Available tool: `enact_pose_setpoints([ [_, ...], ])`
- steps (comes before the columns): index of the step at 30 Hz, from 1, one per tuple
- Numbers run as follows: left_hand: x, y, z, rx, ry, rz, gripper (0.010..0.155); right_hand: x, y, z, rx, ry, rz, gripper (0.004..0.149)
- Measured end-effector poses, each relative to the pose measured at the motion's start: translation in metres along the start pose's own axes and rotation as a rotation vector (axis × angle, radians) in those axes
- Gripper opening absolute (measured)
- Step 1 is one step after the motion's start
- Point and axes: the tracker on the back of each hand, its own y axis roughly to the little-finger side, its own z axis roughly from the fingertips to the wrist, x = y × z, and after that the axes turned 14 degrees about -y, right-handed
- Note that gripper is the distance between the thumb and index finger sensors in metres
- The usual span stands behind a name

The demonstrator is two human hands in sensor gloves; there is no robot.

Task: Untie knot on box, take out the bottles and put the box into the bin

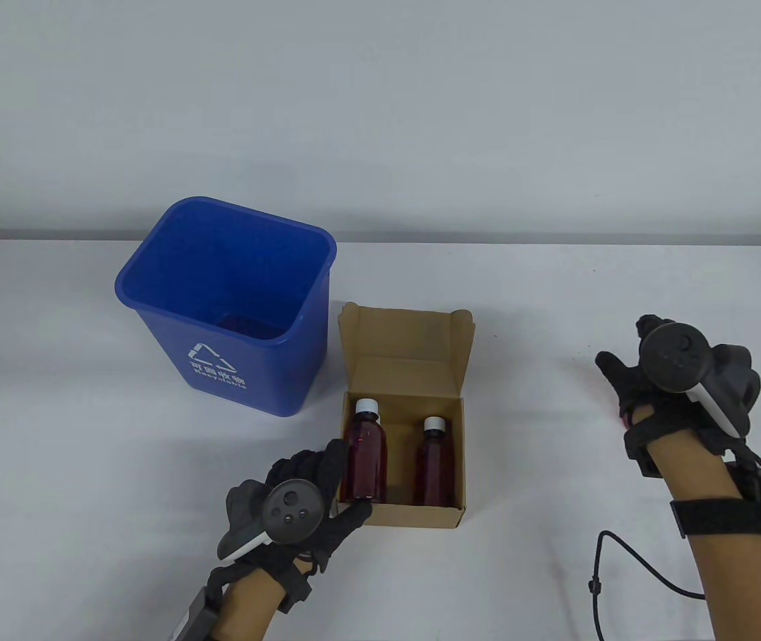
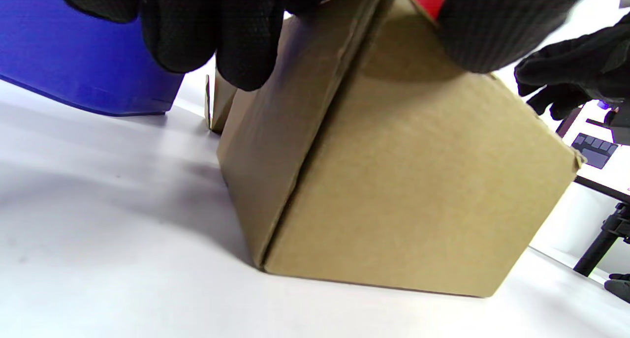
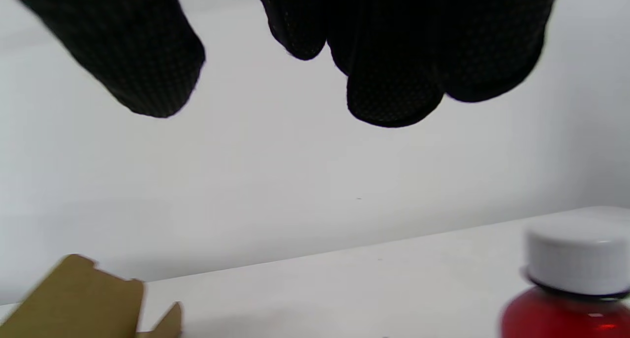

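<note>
The brown cardboard box [image 1: 414,515] stands open at mid-table, lid flap up at the back. Two red bottles with white caps stand inside, one left [image 1: 365,461] and one right [image 1: 434,467]. My left hand [image 1: 344,487] grips the box's near-left corner: fingers [image 2: 236,47] curl over the left wall [image 2: 275,156], the thumb sits on the front rim. My right hand [image 1: 627,387] hovers far right with fingers [image 3: 393,82] loosely curled, holding nothing. Beneath it a third red bottle [image 3: 576,289] stands on the table, mostly hidden in the table view. No string shows.
The blue bin [image 1: 220,374] stands upright just left of the box, behind my left hand. A black cable [image 1: 597,567] loops on the table by my right forearm. A tripod leg [image 2: 600,244] stands beyond the table's right edge.
</note>
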Motion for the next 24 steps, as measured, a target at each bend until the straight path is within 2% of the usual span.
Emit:
enact_pose_setpoints([
  [6, 0.000, 0.000, 0.000, -0.002, 0.003, 0.006, 0.094, 0.015, -0.053, 0.009, -0.147, -0.055, 0.021, 0.074],
  [13, 0.001, 0.002, -0.001, -0.002, 0.004, 0.020, 0.094, 0.045, -0.116, 0.021, -0.317, -0.164, 0.019, 0.072],
  [19, 0.002, 0.003, -0.001, -0.001, 0.008, 0.028, 0.094, 0.081, -0.162, 0.022, -0.409, -0.359, -0.081, 0.072],
  [24, 0.002, 0.003, -0.001, -0.002, 0.011, 0.031, 0.094, 0.110, -0.185, 0.017, -0.413, -0.494, -0.109, 0.074],
])
